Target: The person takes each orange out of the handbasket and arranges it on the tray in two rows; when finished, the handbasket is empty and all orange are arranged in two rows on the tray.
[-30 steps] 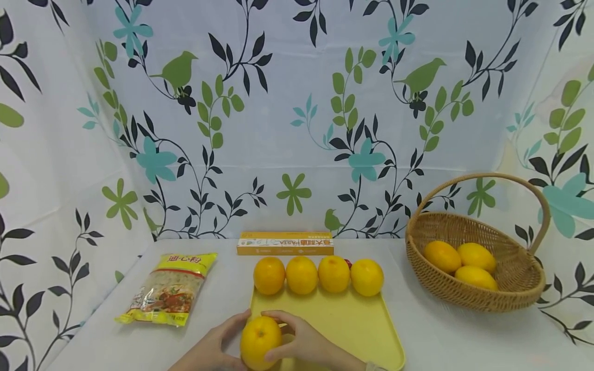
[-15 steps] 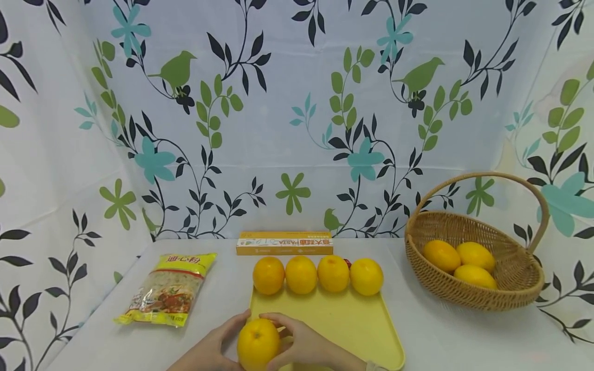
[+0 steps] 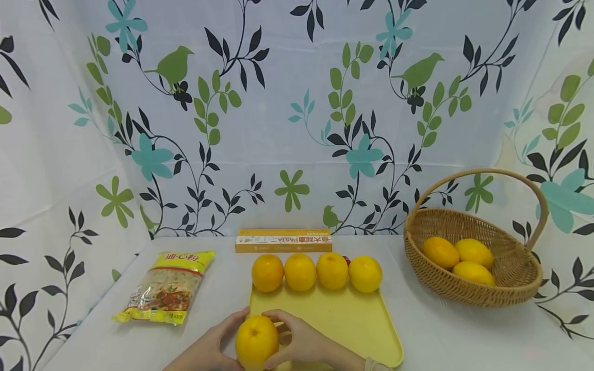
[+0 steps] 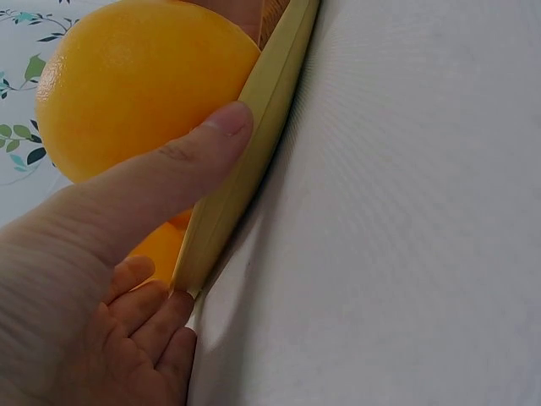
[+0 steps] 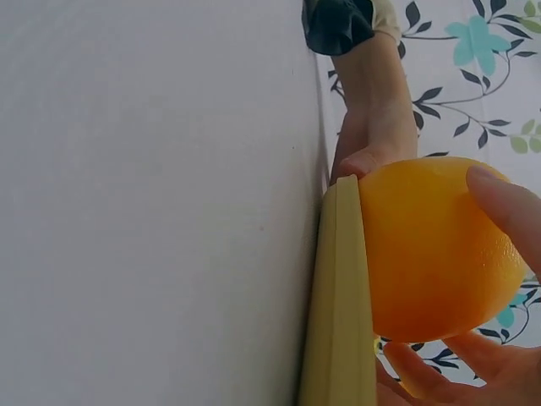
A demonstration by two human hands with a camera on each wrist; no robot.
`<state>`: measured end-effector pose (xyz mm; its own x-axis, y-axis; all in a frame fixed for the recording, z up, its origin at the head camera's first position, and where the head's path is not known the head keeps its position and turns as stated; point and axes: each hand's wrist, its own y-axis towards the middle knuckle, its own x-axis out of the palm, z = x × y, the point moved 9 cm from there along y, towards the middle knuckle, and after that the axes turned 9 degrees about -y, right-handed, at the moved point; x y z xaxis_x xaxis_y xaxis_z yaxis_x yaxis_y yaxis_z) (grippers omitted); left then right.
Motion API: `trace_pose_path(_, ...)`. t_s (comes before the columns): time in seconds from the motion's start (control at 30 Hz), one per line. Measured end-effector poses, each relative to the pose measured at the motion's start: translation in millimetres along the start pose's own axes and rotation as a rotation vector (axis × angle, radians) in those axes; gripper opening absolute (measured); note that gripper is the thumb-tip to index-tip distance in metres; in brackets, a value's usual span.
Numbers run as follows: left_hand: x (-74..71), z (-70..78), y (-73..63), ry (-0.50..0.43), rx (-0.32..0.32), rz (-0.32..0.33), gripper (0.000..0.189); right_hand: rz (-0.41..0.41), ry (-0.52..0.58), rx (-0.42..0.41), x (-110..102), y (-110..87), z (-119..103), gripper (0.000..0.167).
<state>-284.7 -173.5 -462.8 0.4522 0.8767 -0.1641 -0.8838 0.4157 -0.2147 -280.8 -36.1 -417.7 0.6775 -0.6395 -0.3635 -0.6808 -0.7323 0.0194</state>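
An orange sits at the near left corner of a yellow tray, between both hands. My right hand holds it from the right; its thumb lies on the orange in the right wrist view, with the fingers curled on the other side. My left hand is cupped loosely at the left, a gap showing between palm and orange. In the left wrist view its thumb reaches across the orange to the tray edge, fingers relaxed by the rim. Several oranges line the tray's far end.
A long orange pasta box lies behind the tray. To the left is a yellow-and-clear food bag. A wicker basket with a tall handle and three yellow fruits stands at the right. A patterned curtain closes off the back.
The orange between the hands has shifted slightly left and turned a little, and the right thumb has slid toward its near side. Both hands stay beside it; the view has tipped slightly.
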Motion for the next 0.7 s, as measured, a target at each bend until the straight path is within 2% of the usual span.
trace_pose_path(0.27, -1.5, 0.2, 1.3, 0.008, 0.011, 0.006, 0.094, 0.059, -0.072, -0.079, -12.6, -1.7, -9.6, 0.066)
trace_pose_path(0.5, -1.9, -3.4, 0.5, -0.018, -0.001, 0.016, 0.095, 0.082, -0.04, -0.06, -21.3, -3.3, -12.7, 0.063)
trace_pose_path(0.7, 0.3, -5.0, 1.2, -0.057, -0.027, 0.016, 0.096, 0.127, -0.056, -0.097, -47.5, -16.0, -32.2, 0.059)
